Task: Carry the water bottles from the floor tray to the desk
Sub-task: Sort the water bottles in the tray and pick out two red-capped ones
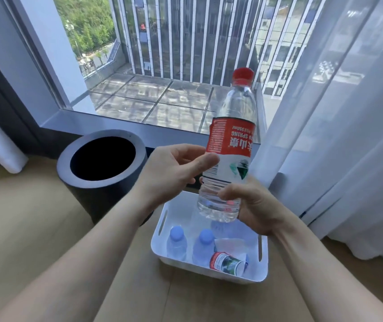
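Window (pixel 162 66) across 10 to 1 o'clock, railing and paved ledge outside. Sheer curtain (pixel 339 126) down the 2 to 4 o'clock side. Wood floor (pixel 23 228) from 6 round to 9. Dark round bin (pixel 103 159) at 9 o'clock of frame centre, open top, standing on floor just beside tray, at tray's 10 o'clock. White tray (pixel 174 212) on floor at 6 o'clock, slot handles in left and right walls. Bottle (pixel 230 140) in the air over tray's far end, near upright with a slight tilt, red cap (pixel 242 74) at its 12 o'clock, red-white label reading upside down, clear water inside. Two-handed hold: right hand (pixel 255 205) wrapped round the lower body from bottle's 4 o'clock, fingers curled tight; left hand (pixel 169 175) at bottle's 9 o'clock, thumb and curled fingers on the label's left edge, firmness there not clear. In tray: two blue-cap bottles (pixel 177 244) upright, side by side at tray's 8 o'clock; one lying bottle (pixel 226 262) on its side at tray's 5 o'clock, red-edged label up, close to the near wall.
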Demonstrator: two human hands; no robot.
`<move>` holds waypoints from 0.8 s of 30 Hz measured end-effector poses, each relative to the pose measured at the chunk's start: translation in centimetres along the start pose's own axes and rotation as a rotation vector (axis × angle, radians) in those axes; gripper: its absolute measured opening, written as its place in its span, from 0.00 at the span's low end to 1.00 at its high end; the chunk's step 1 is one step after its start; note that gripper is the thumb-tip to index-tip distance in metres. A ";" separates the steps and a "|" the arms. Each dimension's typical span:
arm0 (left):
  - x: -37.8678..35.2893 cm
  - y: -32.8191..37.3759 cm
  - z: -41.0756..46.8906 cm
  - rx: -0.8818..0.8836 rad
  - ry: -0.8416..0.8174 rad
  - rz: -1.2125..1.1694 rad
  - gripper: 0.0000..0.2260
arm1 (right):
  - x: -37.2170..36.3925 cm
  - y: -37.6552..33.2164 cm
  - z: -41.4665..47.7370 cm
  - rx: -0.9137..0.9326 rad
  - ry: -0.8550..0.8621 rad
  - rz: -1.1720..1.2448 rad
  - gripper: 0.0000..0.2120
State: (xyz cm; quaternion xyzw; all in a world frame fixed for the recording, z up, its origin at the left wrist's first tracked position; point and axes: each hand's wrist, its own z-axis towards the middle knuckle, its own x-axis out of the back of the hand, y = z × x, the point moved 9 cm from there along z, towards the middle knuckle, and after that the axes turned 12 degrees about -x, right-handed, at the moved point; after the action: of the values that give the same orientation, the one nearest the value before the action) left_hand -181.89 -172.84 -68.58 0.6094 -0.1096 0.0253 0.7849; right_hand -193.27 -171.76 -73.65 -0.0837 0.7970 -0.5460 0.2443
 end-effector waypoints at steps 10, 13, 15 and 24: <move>1.0 -1.3 -0.1 0.150 0.155 -0.270 0.04 | 0.7 0.4 0.2 0.009 0.163 -0.151 0.24; 1.8 -0.5 0.2 0.118 0.186 -0.378 0.06 | 1.7 0.5 0.3 0.010 0.318 -0.232 0.29; 2.0 0.6 0.2 0.059 0.150 -0.374 0.05 | 2.3 0.6 0.2 0.006 0.392 -0.223 0.30; 2.1 3.8 -0.2 -0.120 0.103 -0.327 0.02 | 3.2 0.8 -0.8 0.054 0.693 -0.116 0.33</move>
State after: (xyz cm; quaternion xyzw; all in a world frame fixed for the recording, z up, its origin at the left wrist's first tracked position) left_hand -180.48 -171.87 -64.60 0.5690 0.0297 -0.0781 0.8181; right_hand -196.31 -172.11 -75.11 0.0676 0.8118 -0.5757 -0.0699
